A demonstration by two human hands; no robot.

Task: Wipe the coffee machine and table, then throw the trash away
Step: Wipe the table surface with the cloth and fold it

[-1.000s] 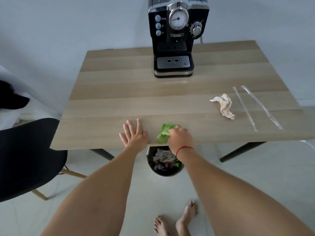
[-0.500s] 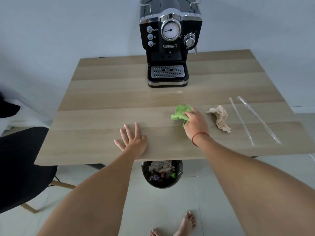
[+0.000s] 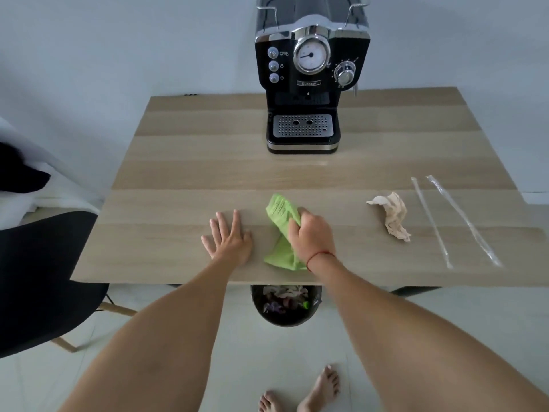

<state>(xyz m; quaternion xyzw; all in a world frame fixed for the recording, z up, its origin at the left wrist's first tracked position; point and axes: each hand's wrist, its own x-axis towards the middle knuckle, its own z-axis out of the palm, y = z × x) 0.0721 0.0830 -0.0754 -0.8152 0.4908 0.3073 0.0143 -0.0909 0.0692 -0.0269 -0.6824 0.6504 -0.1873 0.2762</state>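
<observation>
A black and chrome coffee machine (image 3: 306,84) stands at the back of the wooden table (image 3: 184,173). My right hand (image 3: 310,236) grips a green cloth (image 3: 280,221) that lies crumpled on the tabletop near the front edge. My left hand (image 3: 228,237) rests flat on the table just left of the cloth, fingers spread. A crumpled beige tissue (image 3: 392,215) lies to the right, with two clear plastic straw wrappers (image 3: 445,221) beyond it.
A black trash bin (image 3: 286,306) holding several scraps sits on the floor under the table's front edge. A black chair (image 3: 41,281) stands at the left. My bare feet (image 3: 312,394) are on the pale tiled floor.
My right hand dragged the green cloth from near the tissue back leftward and toward the front edge, close to my left hand. My left hand stayed flat on the table.
</observation>
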